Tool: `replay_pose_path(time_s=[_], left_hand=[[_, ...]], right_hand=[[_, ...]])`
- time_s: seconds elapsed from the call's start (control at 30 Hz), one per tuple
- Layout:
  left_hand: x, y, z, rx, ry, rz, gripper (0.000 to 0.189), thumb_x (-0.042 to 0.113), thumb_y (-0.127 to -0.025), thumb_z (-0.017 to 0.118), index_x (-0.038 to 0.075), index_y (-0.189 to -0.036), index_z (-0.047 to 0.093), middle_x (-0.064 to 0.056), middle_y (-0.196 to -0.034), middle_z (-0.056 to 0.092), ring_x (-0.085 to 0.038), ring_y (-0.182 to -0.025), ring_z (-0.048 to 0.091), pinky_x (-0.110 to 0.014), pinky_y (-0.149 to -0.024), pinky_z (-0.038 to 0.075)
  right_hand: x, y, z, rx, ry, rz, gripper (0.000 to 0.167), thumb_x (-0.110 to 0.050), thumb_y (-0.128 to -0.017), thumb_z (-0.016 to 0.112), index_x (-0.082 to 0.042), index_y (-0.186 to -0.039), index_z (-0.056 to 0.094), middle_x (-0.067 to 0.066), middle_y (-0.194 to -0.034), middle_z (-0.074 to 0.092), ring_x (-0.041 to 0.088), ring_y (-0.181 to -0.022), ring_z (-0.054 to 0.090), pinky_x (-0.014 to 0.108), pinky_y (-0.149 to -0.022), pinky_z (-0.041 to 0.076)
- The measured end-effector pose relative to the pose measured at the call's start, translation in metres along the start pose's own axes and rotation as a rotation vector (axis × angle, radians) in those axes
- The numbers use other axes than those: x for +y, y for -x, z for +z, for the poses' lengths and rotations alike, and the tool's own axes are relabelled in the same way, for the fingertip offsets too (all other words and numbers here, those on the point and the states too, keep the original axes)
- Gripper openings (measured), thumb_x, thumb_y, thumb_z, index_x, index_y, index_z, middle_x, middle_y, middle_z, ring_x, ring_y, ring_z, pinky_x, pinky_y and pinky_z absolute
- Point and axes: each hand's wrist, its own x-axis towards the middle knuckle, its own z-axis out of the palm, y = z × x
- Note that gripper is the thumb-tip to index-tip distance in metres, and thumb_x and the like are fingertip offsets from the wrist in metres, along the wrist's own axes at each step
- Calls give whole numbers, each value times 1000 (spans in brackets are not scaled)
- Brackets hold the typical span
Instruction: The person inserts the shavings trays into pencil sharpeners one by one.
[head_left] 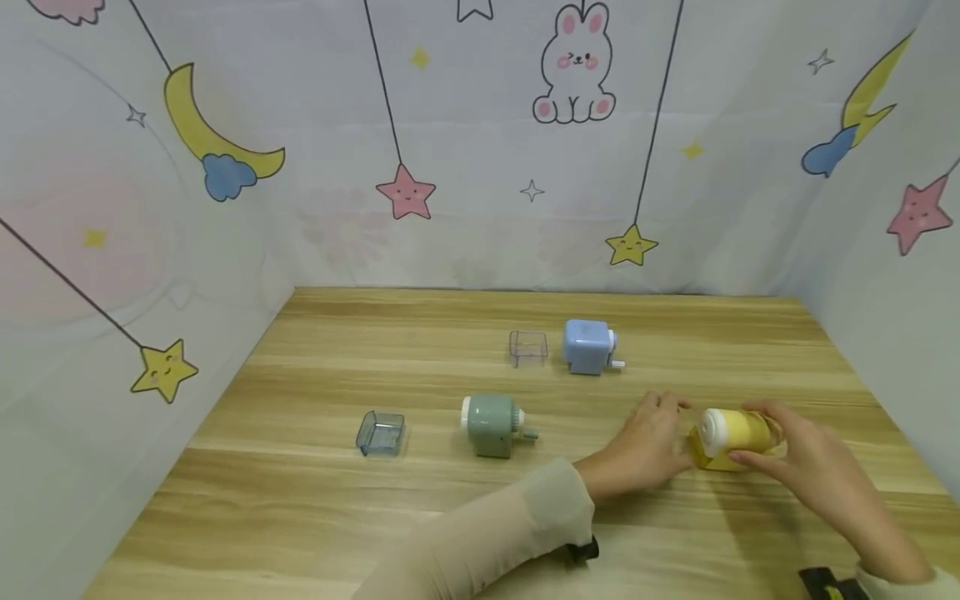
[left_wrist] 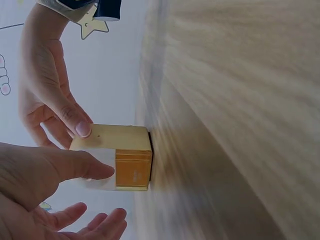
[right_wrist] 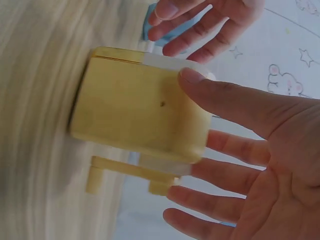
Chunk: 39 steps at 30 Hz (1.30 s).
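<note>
Head: right of a green plastic sharpener, a blue plastic sharpener and clear plastic trays, a yellow plastic sharpener is pinched by the right hand on the bench. Left wrist: its white front is overlapped by the spread left hand. Right wrist: crank exposed.

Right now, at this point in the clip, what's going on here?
A person's right hand holds a yellow crank sharpener on the wooden table. The left hand is open beside its white front; whether it touches is unclear. An amber drawer sits in the yellow body. A green sharpener and a blue sharpener stand apart, with a bluish tray and a clear tray to their left respectively.
</note>
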Motion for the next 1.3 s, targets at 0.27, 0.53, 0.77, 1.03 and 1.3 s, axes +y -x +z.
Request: replay_pose_path(time_s=[0.27, 0.53, 0.77, 1.03, 1.3], left_hand=[[-5, 16, -17, -27, 2, 30, 49, 20, -87, 78, 16, -130, 54, 3, -121, 50, -6, -110, 50, -14, -90, 42], [-14, 34, -28, -76, 31, 89, 32, 18, -90, 75, 18, -119, 60, 4, -122, 50, -3, -104, 48, -13, -82, 40], [-17, 52, -41, -102, -11, 157, 32, 20, -92, 74, 17, -121, 62, 3, -114, 56, -1, -97, 50, -10, -78, 40], [-22, 64, -45, -125, -12, 155, 34, 18, -91, 74, 16, -122, 61, 4, -114, 57, -1, -99, 52, -9, -80, 41], [-30, 73, -47, -119, -60, 143, 33, 19, -89, 75, 17, -120, 63, 5, -111, 59, 1, -94, 52, -10, -78, 42]], right_hand=[[-21, -4, -6, 68, 48, -34, 68, -18, -73, 89, 8, -127, 57, 36, -117, 61, 48, -85, 62, 64, -70, 49], [-49, -8, -1, 226, 51, -133, 59, 2, -62, 90, 8, -115, 64, 30, -98, 68, 43, -77, 68, 52, -58, 55], [-69, -6, 13, 214, 1, -186, 55, 3, -60, 92, 6, -109, 67, 19, -92, 71, 33, -75, 69, 43, -59, 59], [-80, -4, 32, 98, -125, -147, 47, 2, -68, 89, 2, -110, 68, 14, -95, 71, 30, -76, 69, 37, -61, 59], [-85, -7, 47, 65, -152, -158, 43, 0, -69, 89, 2, -107, 69, 13, -96, 72, 28, -75, 69, 33, -61, 59]])
